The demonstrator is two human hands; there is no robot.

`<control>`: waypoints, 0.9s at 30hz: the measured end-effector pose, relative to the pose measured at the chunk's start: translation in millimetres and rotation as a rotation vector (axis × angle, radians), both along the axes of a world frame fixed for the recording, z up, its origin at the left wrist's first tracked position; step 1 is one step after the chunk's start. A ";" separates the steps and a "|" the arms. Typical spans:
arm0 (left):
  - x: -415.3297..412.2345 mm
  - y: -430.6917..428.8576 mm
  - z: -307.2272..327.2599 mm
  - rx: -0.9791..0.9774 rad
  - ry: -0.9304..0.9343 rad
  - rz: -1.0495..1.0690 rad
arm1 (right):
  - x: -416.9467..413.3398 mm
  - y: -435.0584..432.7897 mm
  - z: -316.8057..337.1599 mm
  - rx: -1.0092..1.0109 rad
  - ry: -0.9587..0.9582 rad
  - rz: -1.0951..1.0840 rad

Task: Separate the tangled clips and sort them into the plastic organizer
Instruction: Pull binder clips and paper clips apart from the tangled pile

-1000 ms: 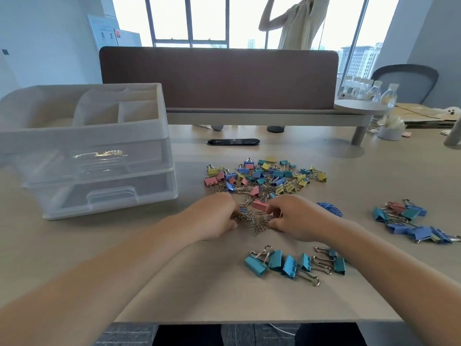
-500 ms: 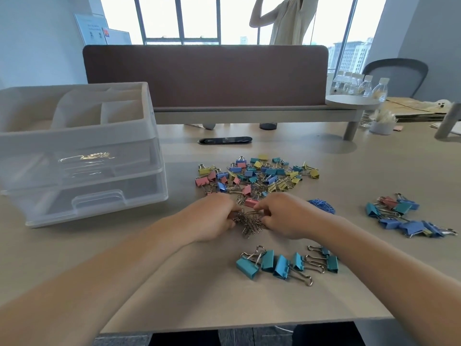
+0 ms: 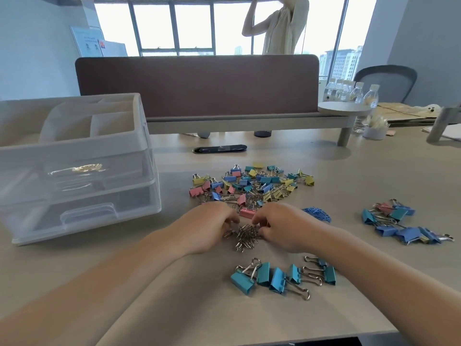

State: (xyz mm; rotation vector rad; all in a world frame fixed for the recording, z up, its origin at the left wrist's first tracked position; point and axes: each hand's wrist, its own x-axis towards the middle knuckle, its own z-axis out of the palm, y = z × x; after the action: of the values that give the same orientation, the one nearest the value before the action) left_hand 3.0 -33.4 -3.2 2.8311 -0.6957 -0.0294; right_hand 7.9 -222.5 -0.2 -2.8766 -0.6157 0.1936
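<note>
A tangled clump of silver paper clips (image 3: 243,236) lies on the desk between my hands. My left hand (image 3: 208,226) grips its left side and my right hand (image 3: 282,227) grips its right side, fingers curled into the clump. Just beyond my fingers lies a pink binder clip (image 3: 247,212). Behind it spreads a mixed pile of coloured binder clips (image 3: 252,184). The translucent plastic organizer (image 3: 74,168) with drawers and top compartments stands at the left. A gold clip bundle (image 3: 82,168) shows inside its upper drawer.
A row of teal and blue binder clips (image 3: 277,277) lies near the front edge. Larger blue clips (image 3: 399,224) are grouped at the right, a blue paper clip heap (image 3: 318,214) beside my right hand. A brown divider (image 3: 197,83) and a standing person (image 3: 277,23) are behind.
Both hands have drawn the silver clump a little toward me, away from the mixed pile, and the head camera has shifted slightly.
</note>
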 end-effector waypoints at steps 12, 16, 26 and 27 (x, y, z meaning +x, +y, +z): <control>-0.3 11.6 9.1 0.034 0.103 0.104 | 0.3 3.7 5.4 0.040 0.009 -0.012; -6.5 2.9 4.5 0.104 0.075 0.099 | -1.9 6.2 3.9 0.029 -0.013 0.008; -1.4 -5.3 -7.7 -0.014 -0.018 0.054 | -6.5 4.8 8.4 0.057 -0.022 -0.008; -0.4 -3.6 -8.7 -0.035 -0.028 0.057 | -5.6 4.8 7.9 0.067 -0.037 -0.014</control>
State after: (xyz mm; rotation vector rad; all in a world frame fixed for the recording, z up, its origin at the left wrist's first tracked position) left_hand 2.6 -37.0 -11.8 2.8214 -0.6153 0.0319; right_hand 2.3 -217.7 7.7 -2.8246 -0.5971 0.1159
